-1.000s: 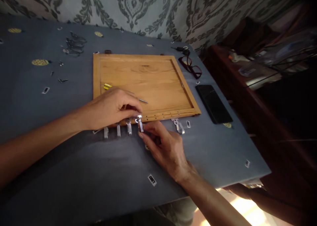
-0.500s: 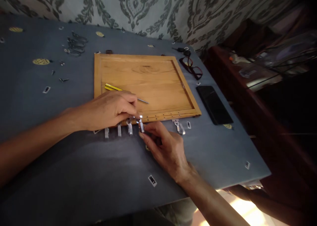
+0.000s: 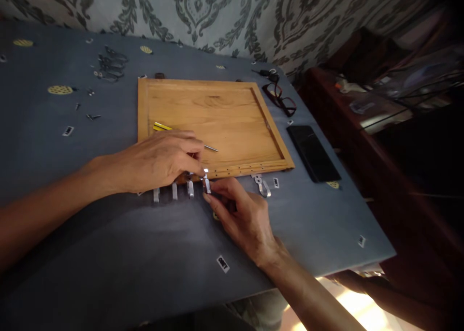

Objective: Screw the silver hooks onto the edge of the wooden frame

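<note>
I judge the likeliest slip is the small silver metal hook (image 3: 206,182) twisting or skating off the near rail of the honey-coloured framed wooden panel (image 3: 217,113). Only fingertips pin it, one pair at each end, and the rail is narrow. Uneven pressure from either side could tilt it out of line with the three matching silver hooks (image 3: 174,191) just left of the fingers. Anything tiny held at its top could drop onto the grey-blue table (image 3: 108,253) and vanish among the specks there. The thin yellow-handled screwdriver (image 3: 161,126) lies on the panel just behind and under the left fingers, so a nudge from the knuckles could roll it.

I see the left hand (image 3: 159,162) curled palm-down with its fingers nearly closed. Its thumb and forefinger tips (image 3: 195,167) are pressed together on the hook's upper end; I cannot tell whether they also pinch something smaller. The right hand (image 3: 246,222) comes up from below, thumb and forefinger closed on the hook's lower end and the other fingers loosely bent. A loose silver hook (image 3: 261,184) lies untouched just right of the right fingertips.
</note>
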Motion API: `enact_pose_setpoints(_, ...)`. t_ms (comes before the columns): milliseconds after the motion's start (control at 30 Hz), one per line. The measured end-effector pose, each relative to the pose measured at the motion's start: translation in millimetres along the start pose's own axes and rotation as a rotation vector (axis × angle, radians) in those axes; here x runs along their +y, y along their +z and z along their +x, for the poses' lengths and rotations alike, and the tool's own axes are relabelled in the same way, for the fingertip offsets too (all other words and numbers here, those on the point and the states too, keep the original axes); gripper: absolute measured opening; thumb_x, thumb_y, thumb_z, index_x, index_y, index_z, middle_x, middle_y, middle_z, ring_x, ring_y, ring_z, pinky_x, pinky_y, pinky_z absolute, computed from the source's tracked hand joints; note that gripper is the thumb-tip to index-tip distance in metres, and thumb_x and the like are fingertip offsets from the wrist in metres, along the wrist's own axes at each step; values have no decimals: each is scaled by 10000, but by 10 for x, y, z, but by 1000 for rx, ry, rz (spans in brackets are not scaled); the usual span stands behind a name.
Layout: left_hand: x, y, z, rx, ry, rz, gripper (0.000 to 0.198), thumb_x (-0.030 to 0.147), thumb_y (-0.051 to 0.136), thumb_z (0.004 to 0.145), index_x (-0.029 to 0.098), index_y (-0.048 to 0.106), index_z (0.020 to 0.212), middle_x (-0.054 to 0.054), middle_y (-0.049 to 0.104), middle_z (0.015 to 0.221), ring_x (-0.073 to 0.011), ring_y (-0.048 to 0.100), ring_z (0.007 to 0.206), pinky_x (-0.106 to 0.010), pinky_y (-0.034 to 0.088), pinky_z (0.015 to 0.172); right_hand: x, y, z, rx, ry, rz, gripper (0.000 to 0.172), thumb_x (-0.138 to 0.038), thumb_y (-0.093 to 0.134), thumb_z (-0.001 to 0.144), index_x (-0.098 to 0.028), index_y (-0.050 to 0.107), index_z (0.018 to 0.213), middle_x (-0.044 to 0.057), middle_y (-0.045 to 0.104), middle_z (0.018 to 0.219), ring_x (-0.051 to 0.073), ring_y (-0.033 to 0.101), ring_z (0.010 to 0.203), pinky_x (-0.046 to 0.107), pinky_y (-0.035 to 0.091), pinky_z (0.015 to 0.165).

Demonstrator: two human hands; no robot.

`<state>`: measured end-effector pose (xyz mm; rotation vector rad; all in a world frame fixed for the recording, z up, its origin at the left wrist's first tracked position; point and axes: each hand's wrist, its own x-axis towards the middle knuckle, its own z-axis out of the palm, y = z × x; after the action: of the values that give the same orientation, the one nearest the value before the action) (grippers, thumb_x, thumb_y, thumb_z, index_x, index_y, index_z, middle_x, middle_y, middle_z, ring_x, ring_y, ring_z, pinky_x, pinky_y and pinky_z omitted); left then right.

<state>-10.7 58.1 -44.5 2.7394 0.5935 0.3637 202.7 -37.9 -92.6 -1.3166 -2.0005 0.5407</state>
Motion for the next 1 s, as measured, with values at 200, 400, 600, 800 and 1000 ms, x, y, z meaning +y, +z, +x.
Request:
enact_pose_setpoints(200,-1,-12,25,-27,44,62,312,254,444,993,237,749,928,-42,661,914,-167,490,846,-292,352,747,-3,10,0,0,8,-4,58,-278,598,963,-230,629,969,-26,719,722,111,662,552,212,493,522)
enact_pose_setpoints(400,20,-29,37,-66,56,121,322,244,426,994,248,747,982,-49,662,920,-187,501,894,-311,359,783,4,10,-1,13,-19,1,21,-240,620,952,-225,618,967,-27,722,737,108,665,563,203,470,507)
enact_pose_setpoints(600,11,-41,29,-48,29,100,391,167,379,980,257,758,941,-48,676,898,-170,498,849,-293,357,744,10,13,-9,7,8,-3,34,-259,614,949,-237,630,969,-29,720,728,112,660,551,207,474,505)
enact_pose_setpoints(800,-17,-8,22,-12,22,25,276,214,490,968,249,759,914,-38,687,923,-162,522,870,-263,381,757,2,6,-10,-7,24,10,54,-276,603,956,-237,636,975,-22,727,747,120,685,593,209,494,530)
enact_pose_setpoints(1000,12,-21,23,-4,-2,-36,305,179,460,964,237,754,909,-33,687,890,-153,544,861,-261,402,769,1,11,0,8,-12,-4,20,-248,615,952,-229,616,958,-22,724,754,110,668,579,206,473,511)
